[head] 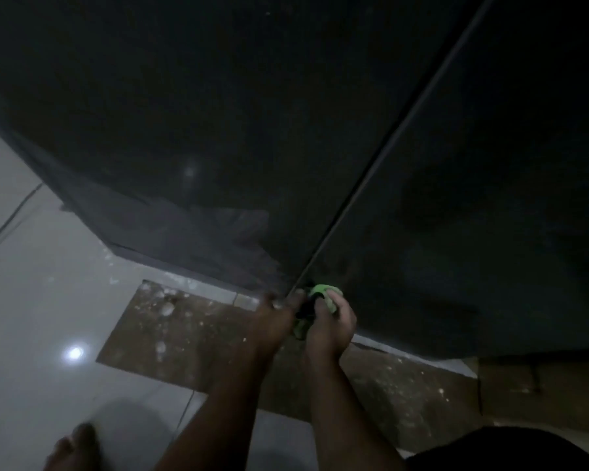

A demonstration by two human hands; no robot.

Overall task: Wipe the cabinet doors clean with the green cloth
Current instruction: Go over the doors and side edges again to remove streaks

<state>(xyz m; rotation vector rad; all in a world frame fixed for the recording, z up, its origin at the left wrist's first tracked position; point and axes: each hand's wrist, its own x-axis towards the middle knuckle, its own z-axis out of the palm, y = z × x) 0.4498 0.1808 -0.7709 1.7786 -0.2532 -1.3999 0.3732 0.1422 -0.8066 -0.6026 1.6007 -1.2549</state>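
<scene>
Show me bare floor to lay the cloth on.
Bare white tile lies left of the brown patch, between the cabinet door and the foot. Crowded: the door seam, where left hand and right hand meet at the green cloth.

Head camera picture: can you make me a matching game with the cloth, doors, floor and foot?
1 cloth
2 cabinet doors
3 floor
4 foot

A bare, at the bottom left
B green, bunched in the right hand
C dark, with a thin gap between them
D pale and shiny

Pairs: 1-B, 2-C, 3-D, 4-A
</scene>
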